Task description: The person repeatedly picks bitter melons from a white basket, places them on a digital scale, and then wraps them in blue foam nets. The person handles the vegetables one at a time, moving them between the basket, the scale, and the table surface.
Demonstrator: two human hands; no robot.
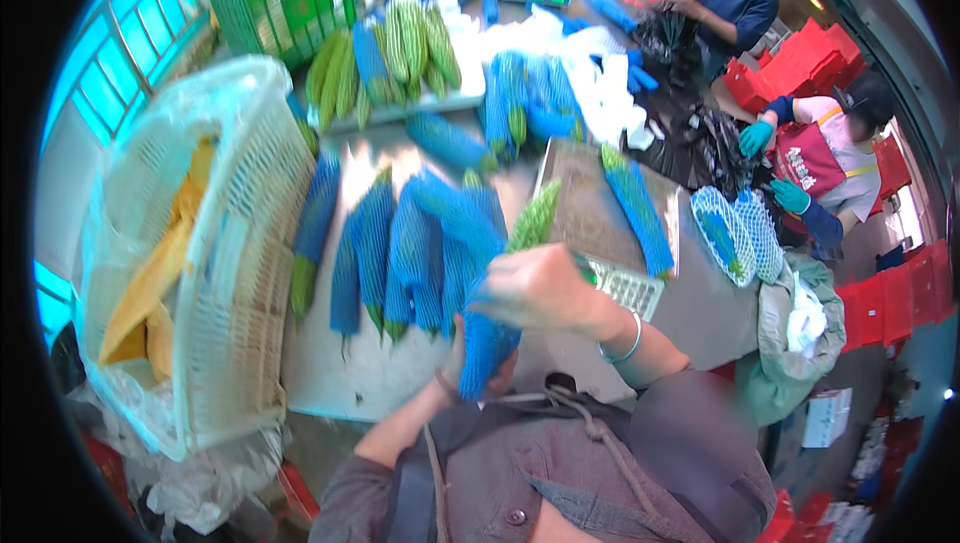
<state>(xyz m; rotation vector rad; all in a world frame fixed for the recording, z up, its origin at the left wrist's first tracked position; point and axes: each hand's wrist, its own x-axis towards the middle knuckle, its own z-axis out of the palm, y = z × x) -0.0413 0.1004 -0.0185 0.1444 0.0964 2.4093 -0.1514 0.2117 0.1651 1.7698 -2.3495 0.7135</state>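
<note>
In front of my chest a bitter gourd (534,219) sits partly inside a blue mesh sleeve (484,352), its bare green end pointing up and away. My left hand (456,355), mostly hidden behind the sleeve, holds the sleeved gourd from below. Across its middle my right hand (544,284), blurred and with a bangle at the wrist, has its fingers curled at the sleeve's edge. Several gourds in blue mesh (409,243) lie just beyond on the metal table (330,385). Another sleeved gourd (637,209) rests on a weighing scale (559,168) to the right.
A white plastic basket (232,295) with yellow material inside stands at the left. Bare gourds (409,40) lie near a green crate (281,10). At the right are a sack (772,385), white-netted gourds (724,239) and a gloved co-worker (817,153); another person (739,3) stands farther back.
</note>
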